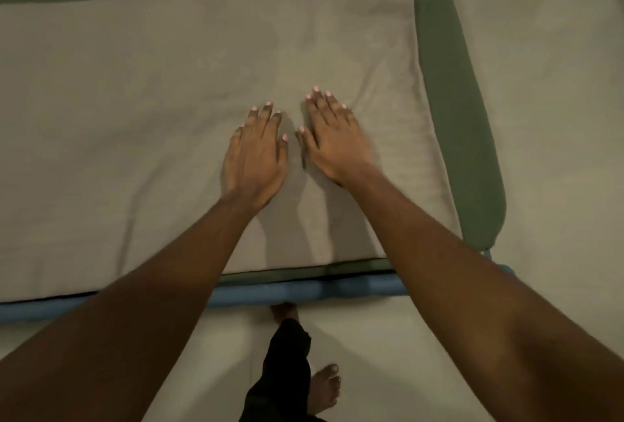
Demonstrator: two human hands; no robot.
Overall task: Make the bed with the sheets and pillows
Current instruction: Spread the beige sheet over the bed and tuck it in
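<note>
Green-covered bed [472,151], tan sheet [135,117] spread flat over it, near edge at the blue frame rail [304,291], green margins bare at the far and right sides; no pillows in view. We read both grips as released: left hand [255,158] and right hand [332,141] lie palm-down on the sheet, just beside each other, grasping nothing. Our worry: nothing anchors the sheet, so a hard outward sweep could drag it askew or bunch its faint creases.

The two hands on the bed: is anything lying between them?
Only a narrow strip of bare tan sheet separates the left hand and right hand, in the head view.
</note>
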